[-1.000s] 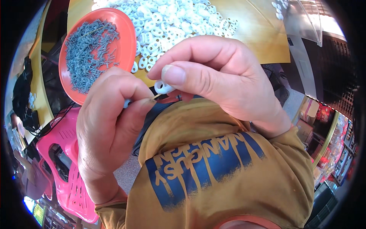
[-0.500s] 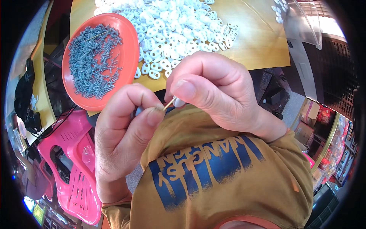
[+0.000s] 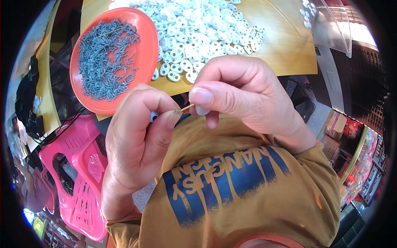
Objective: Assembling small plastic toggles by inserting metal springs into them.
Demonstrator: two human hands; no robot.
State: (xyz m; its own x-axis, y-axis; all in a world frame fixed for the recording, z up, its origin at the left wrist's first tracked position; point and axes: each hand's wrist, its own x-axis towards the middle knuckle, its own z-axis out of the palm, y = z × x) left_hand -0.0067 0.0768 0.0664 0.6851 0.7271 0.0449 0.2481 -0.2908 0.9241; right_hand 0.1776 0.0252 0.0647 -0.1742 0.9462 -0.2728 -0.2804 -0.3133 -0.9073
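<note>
My left hand pinches a thin wooden stick between thumb and forefinger. A small bluish-white bit shows behind its fingers, too hidden to name. My right hand is closed on a small white plastic piece, mostly covered by the thumb and fingers. The stick's far end reaches the right fingertips, where its contact with the piece is hidden. Beyond the left hand, an orange-red plate holds a heap of small metal springs. Many white two-holed oval pieces are piled beyond both hands.
The pile and plate rest on a yellow wooden table, the plate overhanging its near edge. Another thin stick lies on the springs. A pink plastic chair stands at left. Clear plastic sheeting and cardboard boxes are at right.
My right hand has shifted slightly right, and its fingers now cover the stick's tip, where a bit of metal showed before. The table and plate sit slightly further right and higher in view.
</note>
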